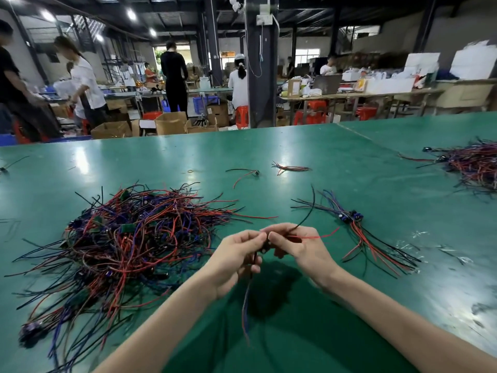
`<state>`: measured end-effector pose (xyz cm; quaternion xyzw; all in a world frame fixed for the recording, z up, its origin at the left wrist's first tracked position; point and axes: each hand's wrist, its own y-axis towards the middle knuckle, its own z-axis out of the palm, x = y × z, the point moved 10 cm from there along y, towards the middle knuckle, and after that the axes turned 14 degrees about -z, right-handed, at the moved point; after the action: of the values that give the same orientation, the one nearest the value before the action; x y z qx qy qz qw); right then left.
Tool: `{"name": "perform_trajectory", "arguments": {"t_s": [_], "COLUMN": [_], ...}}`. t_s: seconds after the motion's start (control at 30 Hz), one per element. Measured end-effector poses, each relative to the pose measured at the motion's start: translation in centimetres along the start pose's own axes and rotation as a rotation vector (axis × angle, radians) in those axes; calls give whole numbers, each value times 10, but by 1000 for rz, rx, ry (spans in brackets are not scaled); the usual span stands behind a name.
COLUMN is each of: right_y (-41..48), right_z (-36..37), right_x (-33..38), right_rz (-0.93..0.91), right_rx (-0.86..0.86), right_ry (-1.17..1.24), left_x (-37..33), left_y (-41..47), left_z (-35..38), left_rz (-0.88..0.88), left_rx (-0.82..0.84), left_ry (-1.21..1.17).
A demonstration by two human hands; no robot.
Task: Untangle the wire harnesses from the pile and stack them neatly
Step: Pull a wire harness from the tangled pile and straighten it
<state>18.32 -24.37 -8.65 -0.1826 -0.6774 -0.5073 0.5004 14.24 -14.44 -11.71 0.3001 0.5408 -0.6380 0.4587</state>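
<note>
Tabletop (349,162): green and glossy, filling the lower two thirds of the frame.
Pile (129,238): a wide tangle of red, black and blue wire harnesses at centre left, with loose ends spraying out on all sides.
Second heap (473,165): the same kind of wires at the right edge, well apart from the rest.
Stack (360,230): sorted harnesses lying side by side at centre right, their dark connectors grouped together and their wires fanning toward the lower right.
Left hand (236,257): at lower centre, fingers curled, pinching a harness (246,305) whose blue and red wires hang down below it.
Right hand (298,249): fingertip to fingertip with the left, pinching the same harness; a red wire and a black wire run out of it to the right and upward.
Small bundle (290,168): a few wires lying at upper centre.
Single harness (244,175): just left of that bundle, alone.
</note>
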Motion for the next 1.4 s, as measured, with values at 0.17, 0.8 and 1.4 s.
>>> {"name": "perform_trajectory", "arguments": {"t_s": [0.17,0.8,1.4], "right_y": [-4,-15,-7], "right_z": [-16,-12,-18], "right_x": [-16,-37,-33], "right_rz": [112,372,309], "right_rx": [-114,-85,-104], "right_ry": [-10,188,104], "left_x": [14,28,29], "left_y": [4,3,3], "left_z": [0,6,7], "left_rz": [-21,5,-45], "left_rx": [41,100,53], "left_ry": [-6,-28,55]}}
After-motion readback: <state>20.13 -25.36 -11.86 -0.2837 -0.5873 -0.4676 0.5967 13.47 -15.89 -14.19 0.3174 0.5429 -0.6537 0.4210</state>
